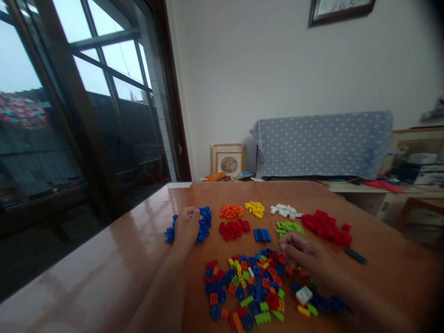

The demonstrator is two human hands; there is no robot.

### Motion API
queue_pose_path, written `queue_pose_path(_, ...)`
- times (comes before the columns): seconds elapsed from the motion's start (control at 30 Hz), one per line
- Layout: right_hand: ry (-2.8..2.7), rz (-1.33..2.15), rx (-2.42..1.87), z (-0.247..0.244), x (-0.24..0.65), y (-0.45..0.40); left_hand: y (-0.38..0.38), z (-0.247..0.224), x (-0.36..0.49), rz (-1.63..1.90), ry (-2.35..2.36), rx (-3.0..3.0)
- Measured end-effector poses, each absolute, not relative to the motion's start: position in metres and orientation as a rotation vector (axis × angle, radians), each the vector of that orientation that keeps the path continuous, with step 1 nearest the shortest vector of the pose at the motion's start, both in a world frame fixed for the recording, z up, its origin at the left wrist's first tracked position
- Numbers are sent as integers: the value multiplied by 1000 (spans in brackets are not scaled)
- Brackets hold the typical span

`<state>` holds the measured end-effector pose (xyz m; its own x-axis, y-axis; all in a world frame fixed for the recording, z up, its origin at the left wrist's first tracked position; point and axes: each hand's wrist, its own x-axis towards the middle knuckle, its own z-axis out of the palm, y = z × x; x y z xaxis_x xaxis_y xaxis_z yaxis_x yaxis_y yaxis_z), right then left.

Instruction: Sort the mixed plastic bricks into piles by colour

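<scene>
Apparent colour-sorting: my left hand [188, 226], curled, at the blue plastic pieces [205, 221], eleven o'clock of the mixed-colour plastic bricks [258, 287]; my right hand [301, 249], half-closed, two o'clock. Contents: I cannot tell. Next calls for precise pinching.

- Dark-framed window [92, 76], 10 o'clock
- Dark-framed wall panel [342, 8], between 1 and 2 o'clock
- White-dotted cloth [322, 145], draped, towards 3 o'clock
- Flat red item [383, 186], 3 o'clock
- Framed picture [229, 164], dial's centre

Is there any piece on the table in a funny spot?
Maybe one: the long dark piece lies alone by the big red pile, and looks odd because its color doesn't match.
</scene>
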<state>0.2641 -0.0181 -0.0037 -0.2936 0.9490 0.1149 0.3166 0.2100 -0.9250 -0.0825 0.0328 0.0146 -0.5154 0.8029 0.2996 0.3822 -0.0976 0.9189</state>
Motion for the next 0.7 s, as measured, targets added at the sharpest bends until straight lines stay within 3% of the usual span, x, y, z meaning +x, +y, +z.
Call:
queue_pose_path(0.3,-2255,719,-1361,4,269,-24,6,23,-24,1279,1507,1961)
queue_pose_path(0.7,-2425,542,-1521,3,263,-28,-9,16,0,1014,1373,2193)
